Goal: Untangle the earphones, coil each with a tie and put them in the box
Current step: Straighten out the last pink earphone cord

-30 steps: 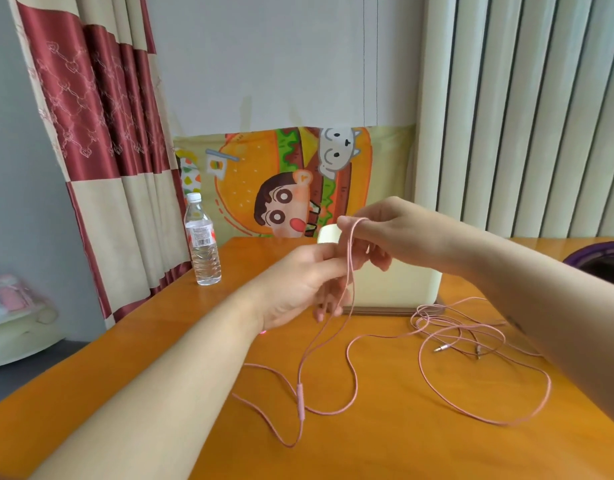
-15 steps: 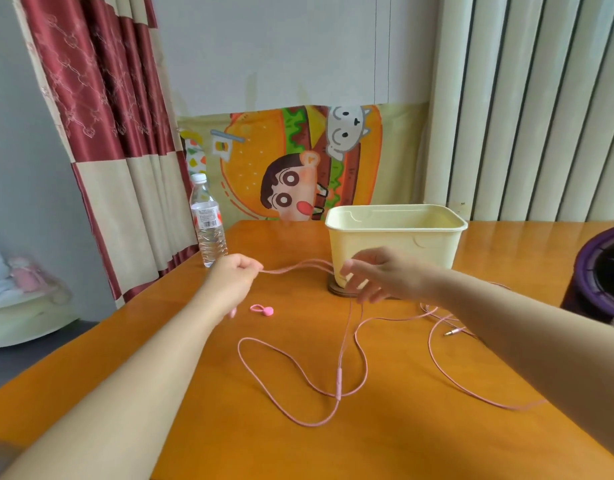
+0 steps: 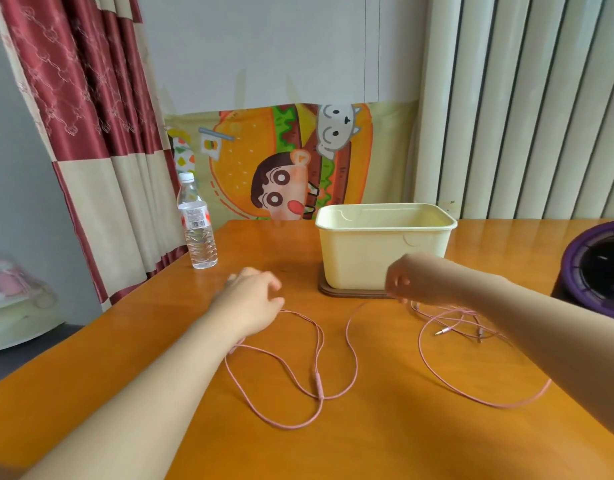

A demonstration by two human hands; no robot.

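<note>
The left grip [image 3: 250, 297] and right grip [image 3: 404, 282] have dropped low, so the pink cord [image 3: 318, 382] lies loose on the bench [image 3: 402, 431] before the box [image 3: 361, 251] by the far edge, not coiled; blur hides whether either holds it.

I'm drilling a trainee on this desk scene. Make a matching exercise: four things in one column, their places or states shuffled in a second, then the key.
Things
1. water bottle
2. box
3. earphone cable
4. purple container

Places or states
A. lies in loose loops on the table
B. cut off by the picture's right edge
C. stands upright near the curtain
D. sits on a brown base

Pairs: 1-C, 2-D, 3-A, 4-B
</note>
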